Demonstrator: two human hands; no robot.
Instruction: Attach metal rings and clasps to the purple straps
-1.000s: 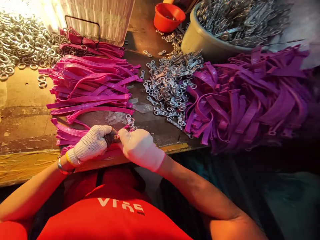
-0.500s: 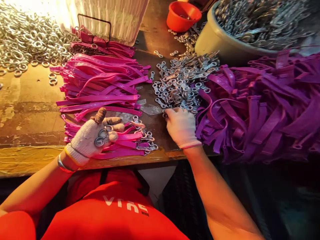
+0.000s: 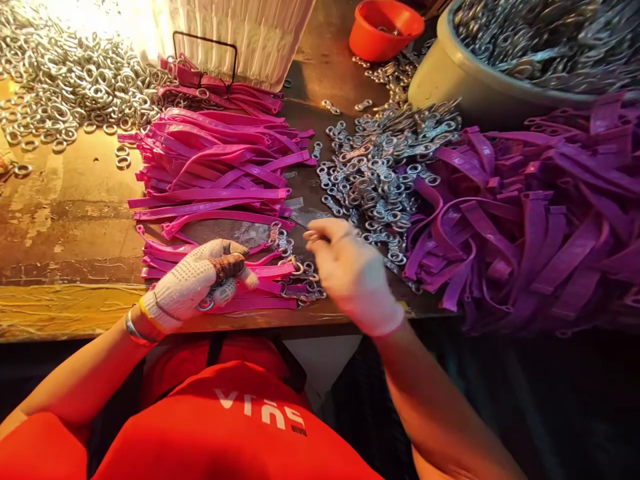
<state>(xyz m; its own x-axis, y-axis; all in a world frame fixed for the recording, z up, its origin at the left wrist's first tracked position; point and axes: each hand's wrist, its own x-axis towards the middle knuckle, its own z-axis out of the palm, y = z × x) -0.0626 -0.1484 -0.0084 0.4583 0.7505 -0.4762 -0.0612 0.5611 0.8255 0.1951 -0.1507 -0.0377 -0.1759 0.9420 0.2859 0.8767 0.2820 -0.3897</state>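
Note:
My left hand (image 3: 200,277), in a dotted glove with a brown-wrapped thumb, is curled around several metal rings (image 3: 206,303) above the lower pink straps. My right hand (image 3: 350,270), also gloved and slightly blurred, pinches a small dark thing at its fingertips that I cannot make out. It is between the pink straps (image 3: 215,150) and the pile of metal links (image 3: 380,170). Under and beside my left hand, pink straps have metal links (image 3: 305,283) at their right ends.
Loose rings (image 3: 75,87) cover the back left. A white ribbed tray (image 3: 250,40) stands behind the straps. An orange bowl (image 3: 383,33) and a large pale tub (image 3: 450,73) of metal parts are at the back. Purple straps (image 3: 540,220) heap up at the right.
My right hand has lifted off the edge of the link pile and moved left. My left hand has turned, its fingers and thumb folding over the rings. The view has shifted slightly.

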